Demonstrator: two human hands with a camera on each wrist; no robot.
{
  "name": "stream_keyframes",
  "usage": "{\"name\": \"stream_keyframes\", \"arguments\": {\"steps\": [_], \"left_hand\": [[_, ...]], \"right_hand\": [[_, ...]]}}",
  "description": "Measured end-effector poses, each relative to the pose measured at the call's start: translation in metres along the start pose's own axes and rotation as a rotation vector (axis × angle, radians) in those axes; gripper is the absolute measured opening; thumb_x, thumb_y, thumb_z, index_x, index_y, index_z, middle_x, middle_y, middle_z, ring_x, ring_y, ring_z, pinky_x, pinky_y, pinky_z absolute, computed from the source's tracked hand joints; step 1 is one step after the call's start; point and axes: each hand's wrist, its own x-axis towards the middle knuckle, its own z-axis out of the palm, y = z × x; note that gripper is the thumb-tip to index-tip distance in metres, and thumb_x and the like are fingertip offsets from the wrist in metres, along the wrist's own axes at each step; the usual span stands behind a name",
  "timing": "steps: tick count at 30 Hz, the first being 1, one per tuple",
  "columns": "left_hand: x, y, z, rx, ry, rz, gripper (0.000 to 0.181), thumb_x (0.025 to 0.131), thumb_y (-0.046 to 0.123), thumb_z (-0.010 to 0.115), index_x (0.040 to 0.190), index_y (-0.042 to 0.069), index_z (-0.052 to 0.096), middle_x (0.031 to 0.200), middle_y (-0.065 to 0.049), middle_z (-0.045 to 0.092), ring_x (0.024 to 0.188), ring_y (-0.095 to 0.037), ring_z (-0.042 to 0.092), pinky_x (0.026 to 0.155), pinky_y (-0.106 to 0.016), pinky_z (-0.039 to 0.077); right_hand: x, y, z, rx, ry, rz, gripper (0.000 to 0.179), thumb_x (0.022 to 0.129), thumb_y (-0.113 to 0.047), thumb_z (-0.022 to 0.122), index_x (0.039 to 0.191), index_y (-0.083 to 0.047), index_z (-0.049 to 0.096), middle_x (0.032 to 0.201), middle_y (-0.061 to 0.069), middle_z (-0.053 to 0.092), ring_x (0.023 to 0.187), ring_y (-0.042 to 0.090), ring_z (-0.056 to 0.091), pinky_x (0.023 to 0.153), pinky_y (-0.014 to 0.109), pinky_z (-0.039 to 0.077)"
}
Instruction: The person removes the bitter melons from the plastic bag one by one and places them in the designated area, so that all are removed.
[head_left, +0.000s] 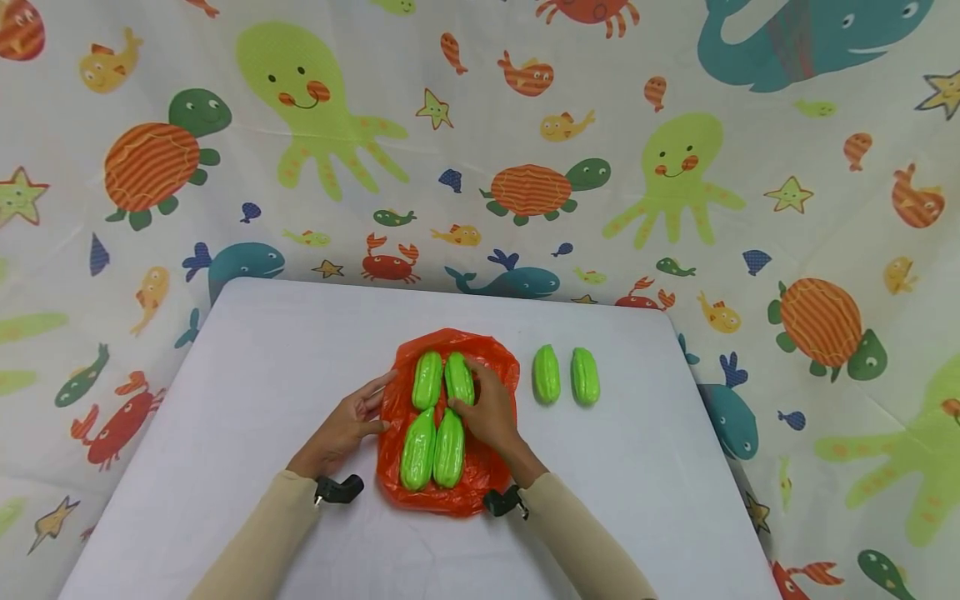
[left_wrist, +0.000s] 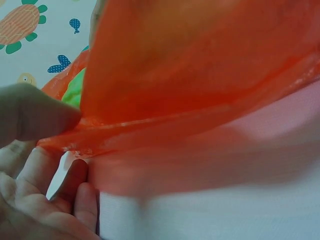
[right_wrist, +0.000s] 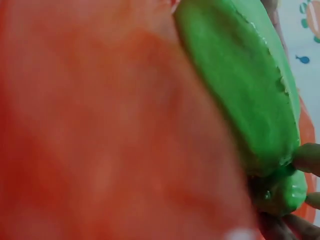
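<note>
While the white table [head_left: 660, 508] is taking up most of the foreground, the red plastic [head_left: 442, 500] is sitting near its middle, with four gourds [head_left: 417, 452] lying in it two by two. The left hand [head_left: 347, 429] is pinching the plastic's left rim, thumb above and fingers below going by that wrist's view. The right hand [head_left: 491, 410] is gripping the back-right gourd [head_left: 457, 377], thumb at its near end and fingers along its right side, so that grip is looking pretty full. Kicker imo: two loose gourds, the inner one [head_left: 547, 375] and the outer one [head_left: 585, 377], are lying on the table just right of the plastic, and the right hand is sitting way nearer to them than the left. Their long axes are pointing roughly away from the person, and the gripped one is lining up much the same way.
</note>
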Motion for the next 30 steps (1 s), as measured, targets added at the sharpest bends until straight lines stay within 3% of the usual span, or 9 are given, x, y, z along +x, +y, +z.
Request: {"name": "stream_keyframes", "arguments": {"steps": [6, 12, 25, 30], "left_hand": [[0.001, 0.000, 0.000, -0.002, 0.004, -0.008, 0.094, 0.092, -0.009, 0.066, 0.171, 0.019, 0.024, 0.176, -0.014, 0.027, 0.161, -0.040, 0.028, 0.106, -0.019, 0.053], [0.001, 0.001, 0.000, -0.007, 0.003, -0.010, 0.094, 0.093, -0.010, 0.066, 0.171, 0.019, 0.024, 0.176, -0.014, 0.027, 0.161, -0.040, 0.027, 0.106, -0.020, 0.054], [0.000, 0.000, 0.001, -0.003, 0.002, -0.008, 0.092, 0.094, -0.009, 0.065, 0.171, 0.019, 0.023, 0.176, -0.013, 0.026, 0.162, -0.041, 0.026, 0.107, -0.021, 0.053], [0.000, -0.001, 0.001, -0.003, 0.009, -0.011, 0.091, 0.094, -0.009, 0.065, 0.171, 0.018, 0.024, 0.177, -0.013, 0.025, 0.162, -0.040, 0.026, 0.107, -0.022, 0.053]], "right_hand": [[-0.002, -0.003, -0.002, 0.000, 0.012, 0.024, 0.075, 0.096, -0.013, 0.078, 0.162, -0.010, 0.043, 0.152, 0.014, 0.057, 0.132, 0.034, 0.063, 0.104, 0.049, 0.060], [-0.006, -0.007, -0.011, 0.066, 0.032, 0.060, 0.076, 0.096, -0.012, 0.077, 0.163, -0.015, 0.042, 0.153, 0.012, 0.056, 0.133, 0.032, 0.064, 0.102, 0.047, 0.061], [-0.011, -0.004, -0.045, 0.021, 0.122, 0.058, 0.079, 0.094, -0.012, 0.080, 0.163, -0.023, 0.043, 0.154, 0.008, 0.055, 0.134, 0.030, 0.058, 0.105, 0.051, 0.059], [-0.014, 0.002, -0.056, 0.039, 0.167, 0.059, 0.079, 0.093, -0.007, 0.079, 0.162, -0.023, 0.045, 0.154, 0.011, 0.054, 0.133, 0.035, 0.061, 0.105, 0.054, 0.058]]}}
